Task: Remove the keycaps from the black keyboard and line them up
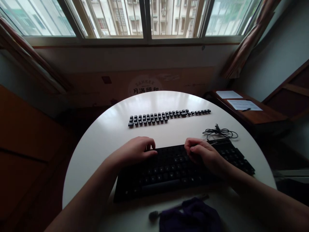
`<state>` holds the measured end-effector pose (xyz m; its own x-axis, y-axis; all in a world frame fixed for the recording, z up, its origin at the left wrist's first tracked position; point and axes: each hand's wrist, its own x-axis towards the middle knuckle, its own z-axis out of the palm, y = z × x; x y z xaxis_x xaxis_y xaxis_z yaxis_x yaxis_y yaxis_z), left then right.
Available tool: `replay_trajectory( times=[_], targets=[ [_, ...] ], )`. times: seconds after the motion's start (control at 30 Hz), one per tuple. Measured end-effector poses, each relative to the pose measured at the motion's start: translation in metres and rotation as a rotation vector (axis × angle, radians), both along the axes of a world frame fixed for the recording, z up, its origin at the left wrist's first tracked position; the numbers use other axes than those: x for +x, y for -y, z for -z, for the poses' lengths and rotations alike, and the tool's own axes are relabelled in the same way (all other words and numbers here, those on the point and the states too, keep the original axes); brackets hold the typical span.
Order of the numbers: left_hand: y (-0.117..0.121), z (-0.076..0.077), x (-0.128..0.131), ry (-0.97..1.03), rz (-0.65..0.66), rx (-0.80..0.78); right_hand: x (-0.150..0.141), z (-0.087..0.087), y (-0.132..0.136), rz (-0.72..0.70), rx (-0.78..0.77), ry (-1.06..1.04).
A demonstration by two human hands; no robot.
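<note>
A black keyboard (161, 187) lies on a round white table, some of its upper key places without caps. My left hand (137, 149) is curled at its upper left edge, thumb and fingers gripping there. My right hand (202, 151) is closed above the right part of the keyboard. Thin wire, like that of a keycap puller (212, 140), shows beside its knuckles; what lies inside the fist is hidden. Beyond the keyboard, loose black keycaps (149, 120) stand in rows. The keyboard's coiled cable (220, 131) rests behind its right end.
A purple cloth (190, 217) and a dark brush (154, 216) lie at the near side of the white table (96, 138). To the right, papers (243, 105) and a pen (246, 110) are on a brown wooden surface (270, 116). Windows stand ahead.
</note>
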<state>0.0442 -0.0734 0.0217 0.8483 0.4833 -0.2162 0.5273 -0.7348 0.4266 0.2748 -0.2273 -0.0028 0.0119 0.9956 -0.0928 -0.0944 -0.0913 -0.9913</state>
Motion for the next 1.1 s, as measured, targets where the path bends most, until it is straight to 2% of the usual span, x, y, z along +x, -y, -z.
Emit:
replay_trajectory(
  times=[0.3, 0.5, 0.8, 0.9, 1.1],
  targets=[
    [0.0, 0.003, 0.008, -0.032, 0.021, 0.039, -0.012, 0.006, 0.004, 0.025, -0.017, 0.277],
    [-0.002, 0.006, 0.008, -0.008, 0.026, 0.016, -0.014, 0.007, 0.001, 0.056, -0.061, 0.256],
    [-0.001, 0.008, 0.007, 0.007, 0.018, 0.014, -0.016, 0.006, -0.001, 0.003, -0.125, 0.271],
    [-0.001, 0.008, 0.007, 0.002, 0.017, 0.014, -0.018, 0.007, 0.001, 0.002, -0.069, 0.378],
    [-0.002, 0.008, 0.007, 0.008, 0.015, 0.019, -0.023, 0.002, 0.007, -0.025, 0.149, 0.696]
  ],
)
